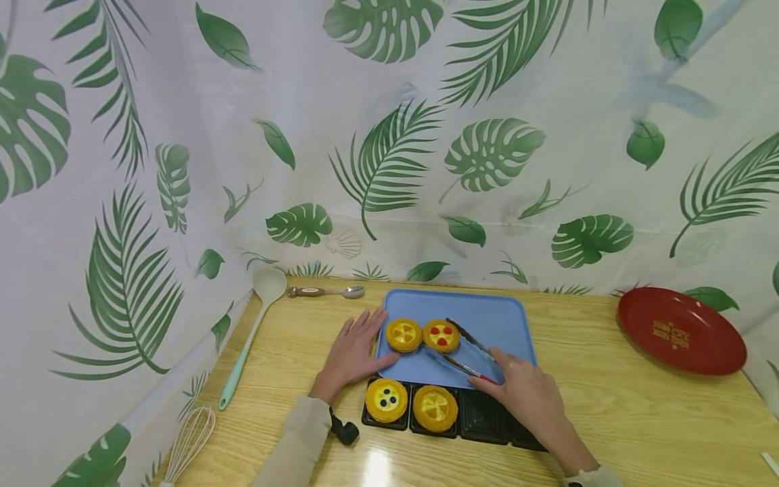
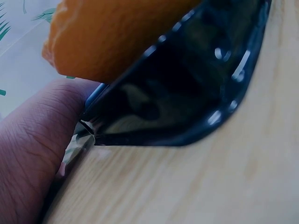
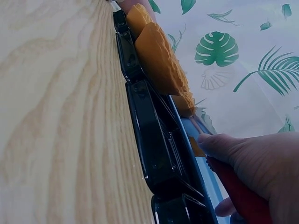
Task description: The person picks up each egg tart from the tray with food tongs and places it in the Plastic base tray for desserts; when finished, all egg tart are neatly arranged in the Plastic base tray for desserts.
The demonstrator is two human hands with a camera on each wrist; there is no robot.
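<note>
My right hand (image 1: 526, 392) holds a pair of tongs (image 1: 465, 368) with a red handle (image 3: 240, 193). The tongs' spread arms reach to an egg tart with red dots (image 1: 441, 336) on a blue tray (image 1: 487, 311), one tip on either side of it. A second tart with pale yellow pieces (image 1: 404, 335) sits left of it. My left hand (image 1: 356, 355) rests at the tray's left edge, fingers extended. In front of the tray, a black plastic holder (image 1: 485, 414) carries a tart with dark berries (image 1: 386, 400) and another yellow-topped tart (image 1: 435, 408); its right compartments are partly under my right hand.
A red oval plate (image 1: 681, 331) lies at the far right. On the left are a ladle with a mint handle (image 1: 243, 358), a small spoon (image 1: 325, 291) and a whisk (image 1: 190, 443). A leaf-print curtain (image 1: 389, 169) hangs along the table's back and left sides.
</note>
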